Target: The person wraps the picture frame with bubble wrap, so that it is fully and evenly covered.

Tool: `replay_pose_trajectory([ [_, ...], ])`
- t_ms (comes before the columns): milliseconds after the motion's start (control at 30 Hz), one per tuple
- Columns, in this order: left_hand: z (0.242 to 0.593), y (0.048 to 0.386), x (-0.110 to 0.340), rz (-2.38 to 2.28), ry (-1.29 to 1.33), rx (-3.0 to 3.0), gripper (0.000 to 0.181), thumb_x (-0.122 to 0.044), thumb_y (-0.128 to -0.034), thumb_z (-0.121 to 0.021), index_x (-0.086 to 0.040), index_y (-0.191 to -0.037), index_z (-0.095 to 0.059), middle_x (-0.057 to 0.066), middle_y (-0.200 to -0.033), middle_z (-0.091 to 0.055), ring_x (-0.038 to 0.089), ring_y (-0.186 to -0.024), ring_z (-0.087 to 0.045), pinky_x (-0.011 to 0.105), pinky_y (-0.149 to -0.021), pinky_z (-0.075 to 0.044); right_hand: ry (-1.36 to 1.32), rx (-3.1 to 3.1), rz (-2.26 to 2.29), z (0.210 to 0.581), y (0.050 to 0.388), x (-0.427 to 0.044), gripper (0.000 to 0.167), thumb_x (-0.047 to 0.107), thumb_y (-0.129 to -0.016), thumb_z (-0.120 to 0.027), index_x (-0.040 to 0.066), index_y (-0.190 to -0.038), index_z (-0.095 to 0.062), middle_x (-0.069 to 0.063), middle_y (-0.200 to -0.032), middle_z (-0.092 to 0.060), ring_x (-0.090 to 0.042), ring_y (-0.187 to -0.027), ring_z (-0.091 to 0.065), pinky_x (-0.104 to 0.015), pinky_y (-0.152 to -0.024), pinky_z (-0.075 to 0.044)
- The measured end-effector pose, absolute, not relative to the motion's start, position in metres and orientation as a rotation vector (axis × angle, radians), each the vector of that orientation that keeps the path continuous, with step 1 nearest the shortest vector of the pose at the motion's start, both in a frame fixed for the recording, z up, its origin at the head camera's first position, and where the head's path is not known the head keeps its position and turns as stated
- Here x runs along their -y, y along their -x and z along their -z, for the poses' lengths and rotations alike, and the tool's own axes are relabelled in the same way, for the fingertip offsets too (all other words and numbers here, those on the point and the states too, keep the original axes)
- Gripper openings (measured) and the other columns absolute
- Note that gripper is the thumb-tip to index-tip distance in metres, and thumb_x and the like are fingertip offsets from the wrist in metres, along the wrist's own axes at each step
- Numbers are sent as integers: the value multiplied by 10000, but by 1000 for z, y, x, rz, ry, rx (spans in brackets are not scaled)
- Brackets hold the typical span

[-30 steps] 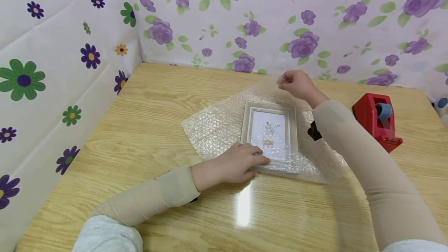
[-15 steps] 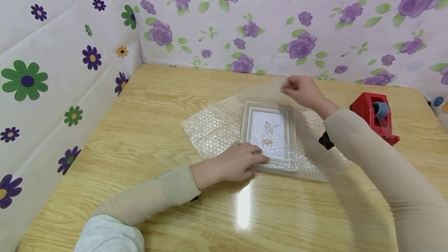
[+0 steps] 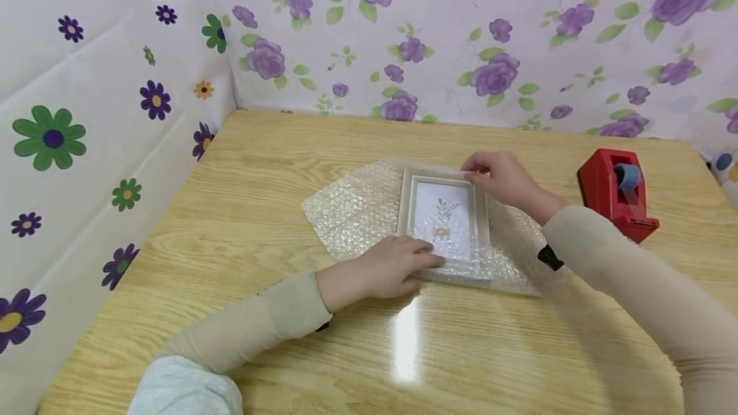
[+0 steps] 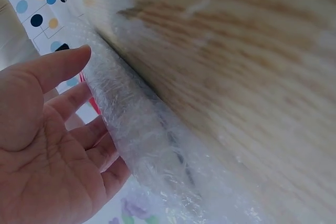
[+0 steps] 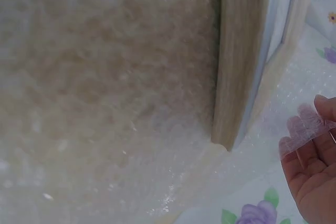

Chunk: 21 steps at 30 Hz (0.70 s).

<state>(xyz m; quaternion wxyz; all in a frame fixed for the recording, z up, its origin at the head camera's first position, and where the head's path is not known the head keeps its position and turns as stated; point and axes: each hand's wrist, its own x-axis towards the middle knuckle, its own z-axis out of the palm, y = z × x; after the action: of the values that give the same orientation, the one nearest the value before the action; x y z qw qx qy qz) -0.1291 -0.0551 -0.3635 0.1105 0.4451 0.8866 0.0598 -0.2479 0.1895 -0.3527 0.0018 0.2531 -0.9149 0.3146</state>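
A picture frame (image 3: 408,194) with a pale wooden border and a small plant drawing lies flat on a sheet of bubble wrap (image 3: 352,210). One flap of the wrap covers its near end. My left hand (image 3: 392,268) rests on that flap at the near left corner; in the left wrist view its fingers (image 4: 79,103) lie fairly straight against the wrapped edge. Over the frame's far right corner, my right hand (image 3: 500,175) pinches the far edge of the wrap between thumb and fingers. The right wrist view shows the clear film (image 5: 304,135) across those fingertips.
A red tape dispenser (image 3: 611,191) with a blue roll stands to the right, beyond my right forearm. The wooden table (image 3: 259,165) ends at a flowered cloth (image 3: 340,50) at the back, with another at the left.
My right hand rises no more and has come down and nearer, drawing the far flap of bubble wrap over the frame's far end. My left hand stays in place.
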Motion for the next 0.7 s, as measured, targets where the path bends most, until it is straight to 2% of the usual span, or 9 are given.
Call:
replay_pose_trajectory([
  [267, 366, 129, 56, -154, -1314, -2608, 488, -287, -930, -599, -230, -1398, -473, 78, -1416, -489, 244, -1304, -460, 410, -1091, -388, -855, 2923, -848, 364, 233, -188, 170, 7, -894, -614, -15, -1047, -682, -208, -1089, -676, -376, -1042, -614, -515, -875, -512],
  [500, 365, 127, 57, -157, -1324, -2621, 481, -304, -932, -593, -227, -1392, -476, 81, -1411, -495, 235, -1309, -455, 401, -1106, -370, -926, 2857, -753, 379, 228, -187, 200, -75, -839, -630, -26, -1014, -715, -192, -1094, -683, -382, -1035, -629, -491, -897, -520],
  [700, 365, 128, 56, -131, -1317, -2624, 495, -300, -925, -601, -240, -1398, -468, 58, -1419, -489, 216, -1314, -447, 396, -1102, -375, -988, 2824, -634, 387, 225, -188, 233, -65, -828, -651, -24, -1051, -708, -195, -1147, -663, -384, -1079, -593, -506, -948, -485],
])
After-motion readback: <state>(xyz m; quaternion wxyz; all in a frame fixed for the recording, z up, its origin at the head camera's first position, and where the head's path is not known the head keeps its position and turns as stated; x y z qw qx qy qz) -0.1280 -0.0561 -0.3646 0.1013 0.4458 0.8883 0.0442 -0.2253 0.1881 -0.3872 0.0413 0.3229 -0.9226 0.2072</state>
